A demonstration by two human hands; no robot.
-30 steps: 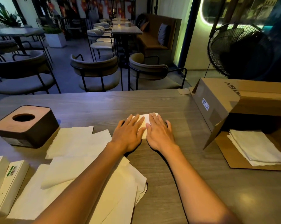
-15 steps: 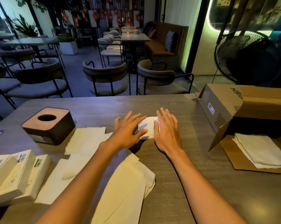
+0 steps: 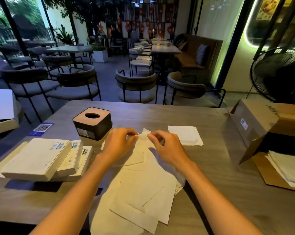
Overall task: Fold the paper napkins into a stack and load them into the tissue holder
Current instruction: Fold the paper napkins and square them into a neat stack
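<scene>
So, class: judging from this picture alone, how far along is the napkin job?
Done: one folded napkin lies on the table, right of the hands. In hand: the left hand and right hand pinch the far edge of the next napkin from the loose pile. Left: folding that pile, then loading the tissue holder.

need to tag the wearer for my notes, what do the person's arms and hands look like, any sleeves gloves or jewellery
Both arms are bare up to the bottom edge of the picture, with no sleeves showing. The left hand and right hand wear no gloves. No ring, watch or bracelet shows on the fingers or wrists, though the picture is a little blurred.
</scene>
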